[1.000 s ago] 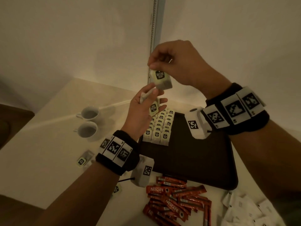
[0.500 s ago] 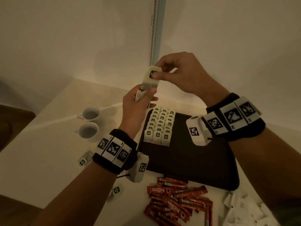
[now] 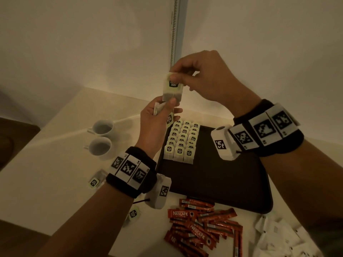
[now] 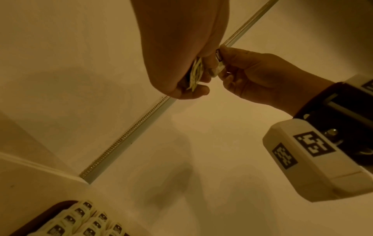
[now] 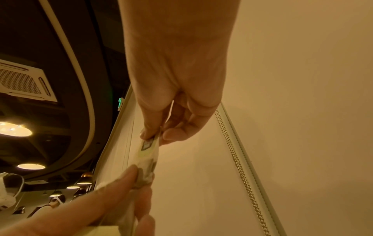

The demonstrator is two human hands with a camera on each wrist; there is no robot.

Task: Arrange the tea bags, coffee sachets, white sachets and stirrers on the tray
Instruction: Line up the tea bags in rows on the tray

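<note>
Nearest you, red foil coffee sachets (image 3: pixel 202 227) and white paper sachets (image 3: pixel 278 236) lie loose on the pale table (image 3: pixel 37 173) just beside the dark rectangular tray (image 3: pixel 213 179). On the tray's far left corner, pale green-tagged tea bags (image 3: pixel 181 143) stand in three rows. Above that corner, your left hand (image 3: pixel 157 123) clutches a few spare bags while your right hand (image 3: pixel 202 78) pinches one raised tea bag (image 3: pixel 172 89) by its top.

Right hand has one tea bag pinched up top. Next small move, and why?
Probably lower the tea bag in the right hand onto the tray, at the near end of the tea bag rows; the left hand holds more bags.
</note>
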